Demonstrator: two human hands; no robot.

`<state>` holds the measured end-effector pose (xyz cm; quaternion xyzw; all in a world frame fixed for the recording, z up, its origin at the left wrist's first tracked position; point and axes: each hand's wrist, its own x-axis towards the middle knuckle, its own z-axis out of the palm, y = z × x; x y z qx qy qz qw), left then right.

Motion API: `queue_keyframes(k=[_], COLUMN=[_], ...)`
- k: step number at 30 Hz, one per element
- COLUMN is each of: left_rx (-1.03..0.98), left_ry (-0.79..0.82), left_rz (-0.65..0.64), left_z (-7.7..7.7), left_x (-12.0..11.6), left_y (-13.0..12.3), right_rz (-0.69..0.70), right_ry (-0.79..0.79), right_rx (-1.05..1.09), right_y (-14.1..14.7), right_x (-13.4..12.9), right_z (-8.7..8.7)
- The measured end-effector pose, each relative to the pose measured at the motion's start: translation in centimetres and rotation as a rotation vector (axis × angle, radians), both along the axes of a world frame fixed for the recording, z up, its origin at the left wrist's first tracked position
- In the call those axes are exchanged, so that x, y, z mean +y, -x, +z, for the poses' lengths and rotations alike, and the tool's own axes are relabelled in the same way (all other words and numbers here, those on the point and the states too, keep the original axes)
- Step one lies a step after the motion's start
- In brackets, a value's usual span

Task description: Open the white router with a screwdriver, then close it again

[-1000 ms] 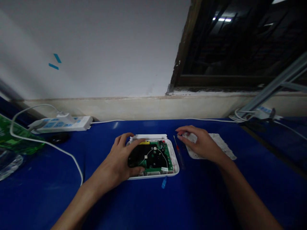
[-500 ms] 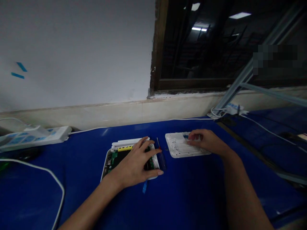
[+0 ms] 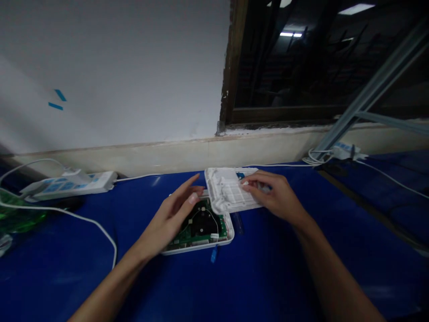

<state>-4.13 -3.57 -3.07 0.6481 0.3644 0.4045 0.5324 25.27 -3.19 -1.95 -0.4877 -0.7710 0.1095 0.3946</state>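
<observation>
My right hand (image 3: 271, 192) grips a white plastic cover (image 3: 229, 194) with vent slots, its fingers closed at the cover's right part. The cover is raised and overlaps the far right part of an open white device housing (image 3: 231, 230). Inside the housing lie a green circuit board (image 3: 179, 237), a round black part (image 3: 201, 223) and a thin white wire. Over the housing's left side is my left hand (image 3: 176, 214), fingers apart, holding nothing; its fingertips are close to the cover's left edge. A screwdriver (image 3: 238, 223) lies right of the housing, partly hidden under the cover.
A small blue strip (image 3: 214, 254) lies at the housing's front edge. At left a white power strip (image 3: 80, 187) and a loose white cable (image 3: 83, 218) rest on the blue table (image 3: 234, 286). A metal frame (image 3: 355, 112) stands at the right.
My right hand has lifted the cover off the table and carried it left over the housing. My left hand has come off the housing's right part and moved left. The view has shifted slightly.
</observation>
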Motion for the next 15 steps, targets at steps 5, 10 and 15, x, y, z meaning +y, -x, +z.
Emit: queue_keyframes(k=[5, 10, 15], left_rx=[-0.388, -0.441, -0.436], left_ry=[0.393, 0.378, 0.293], left_rz=[0.117, 0.351, 0.594], left_z=[-0.3, -0.4, -0.3], left_x=[0.1, 1.2, 2.4], left_y=[1.5, 4.6, 8.0], right_rz=[0.136, 0.112, 0.438], right_ry=[-0.223, -0.362, 0.105], right_rx=[-0.083, -0.025, -0.140], right_y=[7.1, 8.6, 7.1], right_x=[-0.7, -1.7, -2.5], right_z=[-0.8, -0.9, -0.7])
